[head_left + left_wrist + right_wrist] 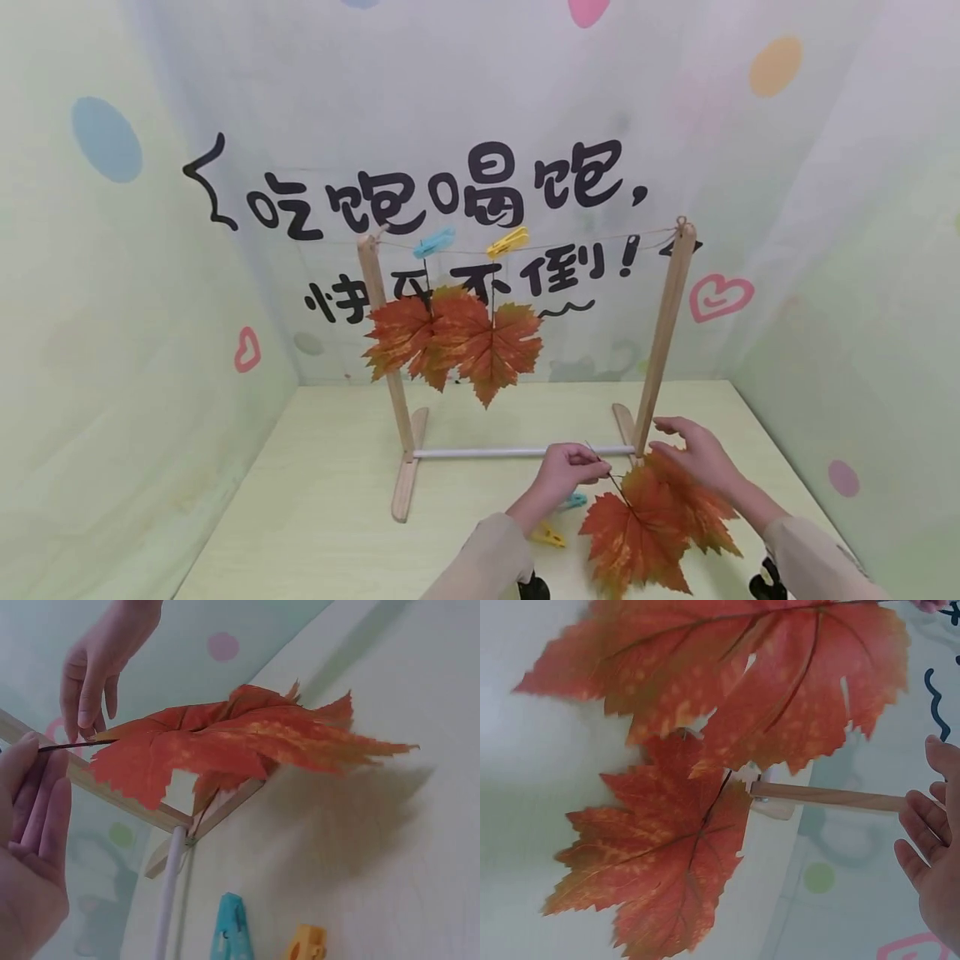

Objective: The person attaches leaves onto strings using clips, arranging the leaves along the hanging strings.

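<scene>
My left hand [564,475] pinches the thin dark stem of an orange-red artificial maple leaf [637,537], whose blade spreads out to the right over the table. Another maple leaf [652,847] lies behind and partly under it, near the foot of the right post. My right hand [705,458] is beside that post, fingers loosely bent and holding nothing. In the right wrist view, a gap separates its fingers from both leaves. Below the left hand, a blue clothespin [232,930] and a yellow clothespin [306,943] rest on the table.
A wooden stand has a left post [375,275], a right post [663,342] and a white crossbar [487,453]. From its string, a blue clip [435,242] and a yellow clip [508,242] hold two overlapping maple leaves [491,346]. A printed backdrop rises behind.
</scene>
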`<state>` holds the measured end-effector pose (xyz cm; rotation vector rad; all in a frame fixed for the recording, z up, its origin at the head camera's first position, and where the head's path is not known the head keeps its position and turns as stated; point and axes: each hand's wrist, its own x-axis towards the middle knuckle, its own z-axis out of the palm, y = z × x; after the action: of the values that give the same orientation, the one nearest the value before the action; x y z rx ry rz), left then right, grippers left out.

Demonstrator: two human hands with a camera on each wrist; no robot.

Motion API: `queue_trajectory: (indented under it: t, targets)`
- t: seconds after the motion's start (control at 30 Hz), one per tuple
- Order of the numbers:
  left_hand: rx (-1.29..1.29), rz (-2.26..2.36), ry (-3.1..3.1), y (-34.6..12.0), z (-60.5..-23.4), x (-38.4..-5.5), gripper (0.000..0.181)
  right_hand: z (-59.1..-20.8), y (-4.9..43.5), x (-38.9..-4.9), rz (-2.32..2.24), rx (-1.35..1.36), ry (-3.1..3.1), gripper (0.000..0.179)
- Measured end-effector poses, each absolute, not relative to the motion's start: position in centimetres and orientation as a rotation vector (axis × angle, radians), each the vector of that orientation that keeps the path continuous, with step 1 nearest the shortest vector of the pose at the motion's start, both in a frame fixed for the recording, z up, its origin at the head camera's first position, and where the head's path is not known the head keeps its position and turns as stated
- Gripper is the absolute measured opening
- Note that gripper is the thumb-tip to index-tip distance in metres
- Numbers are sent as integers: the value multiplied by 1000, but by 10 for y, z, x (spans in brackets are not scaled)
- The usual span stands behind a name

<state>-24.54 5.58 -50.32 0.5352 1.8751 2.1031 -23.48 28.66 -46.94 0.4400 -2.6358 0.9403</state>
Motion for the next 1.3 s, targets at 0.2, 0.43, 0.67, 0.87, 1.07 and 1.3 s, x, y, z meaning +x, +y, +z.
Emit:
queue_trajectory:
  t: [0.2, 0.43, 0.67, 0.87, 1.07, 1.3]
  targets:
    - [653, 2072, 1967, 33, -462, -236, 12, -470, 278, -240, 919, 488, -2618, 34]
    - [731, 2008, 2047, 7, -427, -237, 11, -479, 266, -242, 1017, 441, -2724, 35]
    - [795, 1977, 2123, -29, -400, -242, 14, -493, 250, -245, 1058, 597, -2680, 34]
    - [773, 1949, 2254, -60, -388, -246, 12, -505, 230, -247, 1047, 685, -2689, 32]
    - [727, 1922, 2354, -83, -381, -246, 14, -522, 211, -245, 1080, 817, -2694, 33]
    - [662, 1963, 2407, -102, -378, -242, 16, -544, 191, -244, 1098, 913, -2779, 38]
